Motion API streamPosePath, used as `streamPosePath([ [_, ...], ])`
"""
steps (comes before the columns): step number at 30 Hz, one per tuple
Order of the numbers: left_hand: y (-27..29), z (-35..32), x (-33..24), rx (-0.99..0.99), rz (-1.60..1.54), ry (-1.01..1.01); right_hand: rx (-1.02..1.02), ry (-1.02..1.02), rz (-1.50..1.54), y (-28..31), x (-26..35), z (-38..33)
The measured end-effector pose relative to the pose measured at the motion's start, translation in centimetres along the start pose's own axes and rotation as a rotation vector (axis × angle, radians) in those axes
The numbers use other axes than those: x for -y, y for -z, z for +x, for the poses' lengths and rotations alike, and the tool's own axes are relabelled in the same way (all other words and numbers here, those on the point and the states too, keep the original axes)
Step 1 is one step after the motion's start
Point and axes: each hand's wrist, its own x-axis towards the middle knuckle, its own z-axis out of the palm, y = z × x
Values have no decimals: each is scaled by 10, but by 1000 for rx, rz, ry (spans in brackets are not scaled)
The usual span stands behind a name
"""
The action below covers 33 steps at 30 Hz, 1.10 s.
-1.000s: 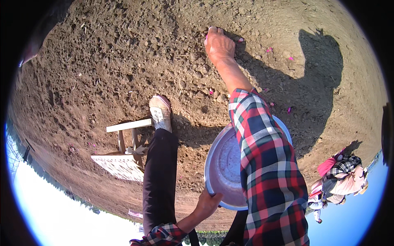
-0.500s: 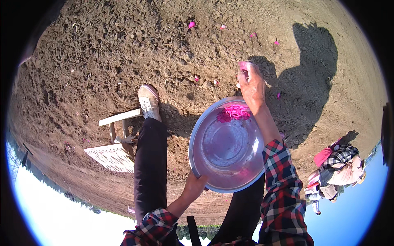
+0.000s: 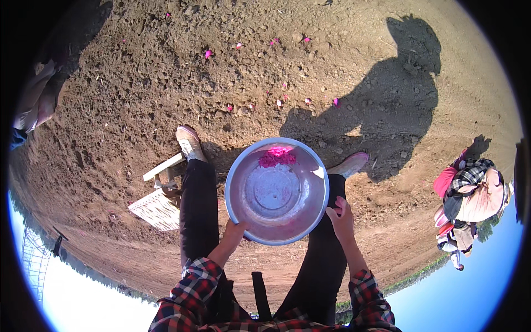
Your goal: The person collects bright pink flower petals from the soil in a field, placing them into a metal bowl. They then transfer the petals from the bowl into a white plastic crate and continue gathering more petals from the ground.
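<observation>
A round metal basin is held over my lap, level with my knees. A clump of wet-looking bright pink pieces lies against its far inner wall. My left hand grips the near-left rim, thumb over the edge and fingers underneath. Just off the right side of the rim is my right hand, its fingers curled and their tips stained pink. Whatever it may hold is too small to name. Beyond the basin, several small pink and white pieces dot the brown soil.
A low stool with a woven seat lies beside my left leg. My shoes rest on the soil. Other people bend over at the far right. Part of another person shows at the left edge. My shadow falls ahead on the right.
My right hand has drawn back from over the soil to the basin's right side. The basin has shifted left in view. More pieces show on the soil, and a person has appeared at the left edge.
</observation>
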Motion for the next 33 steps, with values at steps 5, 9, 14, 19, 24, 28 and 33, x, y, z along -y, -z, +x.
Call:
streamPosePath([
  [5, 34, 14, -22, 48, 394, -66, 306, -420, 572, -47, -27, 12],
  [9, 78, 53, -74, 135, 557, -273, 273, -403, 537, -86, -28, 3],
  [14, 106, 143, -204, -381, 929, -742, 167, -273, 139, -77, -29, 14],
  [19, 71, 194, -291, -654, 1375, -922, 174, -19, -74, -59, -13, 14],
  [24, 34, 214, -246, -709, 1385, -703, 239, 10, -51, -52, 1, 8],
  [28, 32, 202, -219, -546, 1286, -828, 257, 63, 234, -51, -4, 7],
  [33, 3, 208, -269, -642, 1177, -1109, 263, 160, 431, -46, -12, 6],
])
